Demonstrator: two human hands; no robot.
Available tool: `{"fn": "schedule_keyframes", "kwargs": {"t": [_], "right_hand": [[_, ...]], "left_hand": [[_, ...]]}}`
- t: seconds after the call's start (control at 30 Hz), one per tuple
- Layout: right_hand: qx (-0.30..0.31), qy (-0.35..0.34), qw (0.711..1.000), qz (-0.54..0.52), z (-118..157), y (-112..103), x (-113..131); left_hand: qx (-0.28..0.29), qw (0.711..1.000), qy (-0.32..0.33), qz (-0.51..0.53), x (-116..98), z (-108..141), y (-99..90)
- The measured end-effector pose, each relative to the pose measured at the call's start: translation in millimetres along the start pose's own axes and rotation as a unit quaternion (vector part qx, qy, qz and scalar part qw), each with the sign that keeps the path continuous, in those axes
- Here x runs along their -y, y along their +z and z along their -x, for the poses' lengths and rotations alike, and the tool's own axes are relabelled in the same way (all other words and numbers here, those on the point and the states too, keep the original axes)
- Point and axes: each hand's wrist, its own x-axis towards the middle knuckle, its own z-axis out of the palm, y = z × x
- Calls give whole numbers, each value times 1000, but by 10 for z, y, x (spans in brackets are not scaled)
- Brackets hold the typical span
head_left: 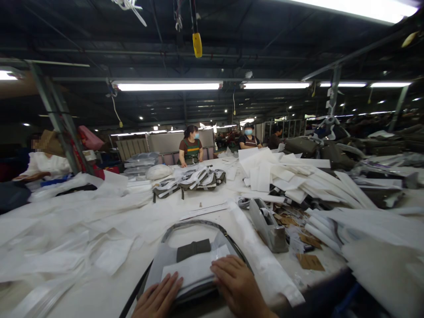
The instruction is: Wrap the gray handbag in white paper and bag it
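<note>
A dark grey-green bag (194, 249) lies on the table in front of me, its wrapped handle (195, 222) curving out at the far side. A folded white sheet (188, 269) covers its near part, with thin grey wrapping (159, 260) around. On the sheet's left near corner rest the fingers of my left hand (159, 298), stretched out. My right hand (236, 282) lies on the sheet's right side, fingers laid flat, with a small clear glossy strip (220, 251) just beyond them. Neither hand grips anything visible.
Right of the bag stand a rolled white sheet (261, 251) and a grey tape dispenser (268, 225), with brown tags (309, 262) beyond. White sheets (109, 251) cover the left. Wrapped bags (198, 179) and a paper pile (281, 172) lie farther back. Several people work across the table.
</note>
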Motion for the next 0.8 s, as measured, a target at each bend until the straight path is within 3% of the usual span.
{"fn": "schedule_keyframes", "kwargs": {"t": [0.1, 0.2, 0.33, 0.47, 0.57, 0.7, 0.8], "right_hand": [[12, 60, 995, -84, 225, 286, 101], [69, 212, 951, -213, 384, 542, 115], [105, 341, 820, -448, 431, 534, 85], [94, 359, 693, -618, 371, 334, 206], [37, 365, 648, -667, 273, 309, 427], [-135, 393, 602, -682, 102, 477, 668], [-195, 402, 515, -731, -22, 601, 687]], "left_hand": [[-4, 1000, 13, -1, 2, -11, -18], [4, 1000, 12, 6, 10, -46, -65], [16, 1000, 3, 5, 4, -87, -145], [26, 999, 18, -6, 1, -78, -163], [40, 999, -6, 17, -25, -66, -148], [47, 996, -60, 46, -63, -105, -167], [35, 991, -105, 69, -65, -133, -213]]}}
